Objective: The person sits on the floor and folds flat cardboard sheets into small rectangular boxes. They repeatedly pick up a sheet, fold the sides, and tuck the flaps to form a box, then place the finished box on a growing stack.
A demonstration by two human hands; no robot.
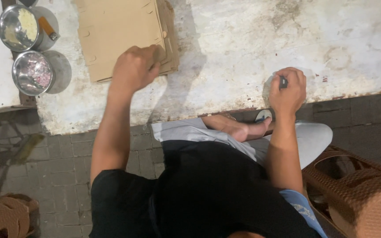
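Cardboard stack (120,31) lies under left grip (135,68), fingers curled.

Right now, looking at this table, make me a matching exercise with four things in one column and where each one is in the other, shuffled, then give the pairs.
Things
1. flat cardboard stack
2. steel bowl of pinkish bits
3. steel bowl of pale yellow bits
4. small dark handle

Places
A. top left corner, next to an orange-handled tool
B. under the left hand
C. gripped in the right hand near the table edge
D. left edge, just below the other bowl

Pairs: 1-B, 2-D, 3-A, 4-C
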